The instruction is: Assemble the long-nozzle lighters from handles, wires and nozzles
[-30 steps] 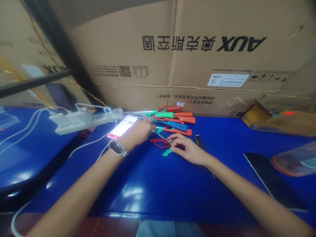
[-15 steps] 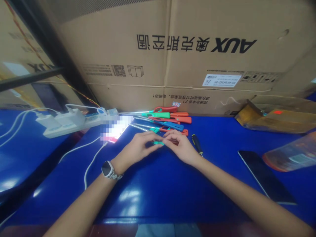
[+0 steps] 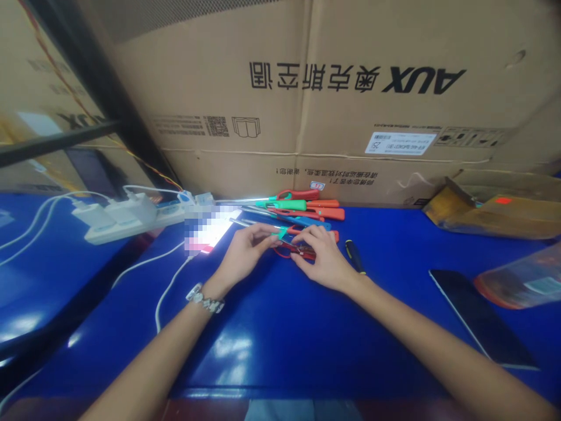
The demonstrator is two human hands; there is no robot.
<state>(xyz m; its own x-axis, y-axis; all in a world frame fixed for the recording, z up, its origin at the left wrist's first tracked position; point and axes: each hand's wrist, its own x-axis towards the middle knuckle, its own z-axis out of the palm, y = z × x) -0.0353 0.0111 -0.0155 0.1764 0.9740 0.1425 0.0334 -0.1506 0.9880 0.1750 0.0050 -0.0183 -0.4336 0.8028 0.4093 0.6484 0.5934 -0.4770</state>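
In the head view, my left hand (image 3: 243,251) is closed, with thumb and fingertips pinching a long-neck lighter by its green collar (image 3: 283,233). My right hand (image 3: 326,257) curves around the lighter's red handle (image 3: 307,252), thumb below and fingers above. Its casing seems to show inner parts, too small to make out. Behind my hands lies a loose pile of long-neck lighters with metal barrels: a green one (image 3: 289,204), an orange one (image 3: 328,214) and a blue one (image 3: 313,222) among them. A black and yellow screwdriver (image 3: 354,256) rests right of my right hand.
A lit phone (image 3: 214,231) on a cable and a white power strip (image 3: 131,225) with chargers lie left. At right are a dark phone (image 3: 482,316), a clear plastic jar (image 3: 521,280) and a taped cardboard piece (image 3: 473,213). A large carton (image 3: 342,117) stands behind.
My left hand has turned at the wrist and shifted slightly. My right fingers have spread, so more of the red handle shows between the hands. The view has shifted slightly.
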